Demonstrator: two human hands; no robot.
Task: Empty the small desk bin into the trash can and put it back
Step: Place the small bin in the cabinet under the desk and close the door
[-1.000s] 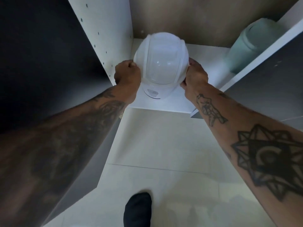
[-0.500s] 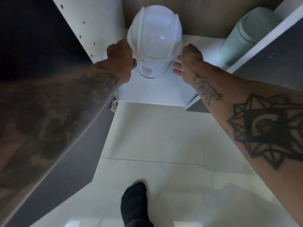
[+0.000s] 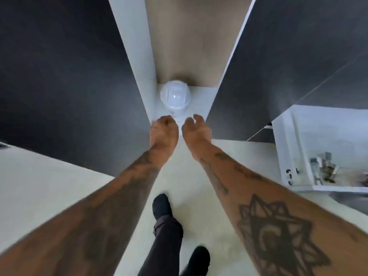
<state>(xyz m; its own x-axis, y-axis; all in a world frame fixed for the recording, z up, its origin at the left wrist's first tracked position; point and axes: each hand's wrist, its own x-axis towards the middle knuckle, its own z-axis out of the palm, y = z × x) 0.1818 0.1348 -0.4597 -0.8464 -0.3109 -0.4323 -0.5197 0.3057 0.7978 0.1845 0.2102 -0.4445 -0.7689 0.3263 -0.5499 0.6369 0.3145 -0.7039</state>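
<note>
The small white desk bin [image 3: 175, 96], with its domed swing lid, stands upright on the white shelf floor [image 3: 201, 100] of an open cabinet compartment. It sits toward the back, close to the tan rear panel [image 3: 191, 36] and just beside the white side wall [image 3: 137, 62] on the left of the compartment. Nothing else shows on that shelf floor around it.

Both hands are in front of the bin, on the near side of it, at the front edge of the shelf. The left hand [image 3: 163, 132] is loosely curled, knuckles up, its fingers bent under; it grips nothing, and its knuckles lie just short of the bin's base. Whether they touch the base cannot be told. The right hand [image 3: 196, 129] is slack and partly open, fingers bent and spread a little, empty, and apart from the bin. The 2 hands are near each other with a narrow gap between them, and the bin stands beyond that gap.

Dark grey cabinet fronts [image 3: 65, 72] flank the compartment on both sides. To the right, a white drawer [image 3: 286, 148] stands open with small blurred items inside. Below the tattooed forearms, 2 feet in dark socks [image 3: 161, 205] stand on the pale floor [image 3: 39, 182].
</note>
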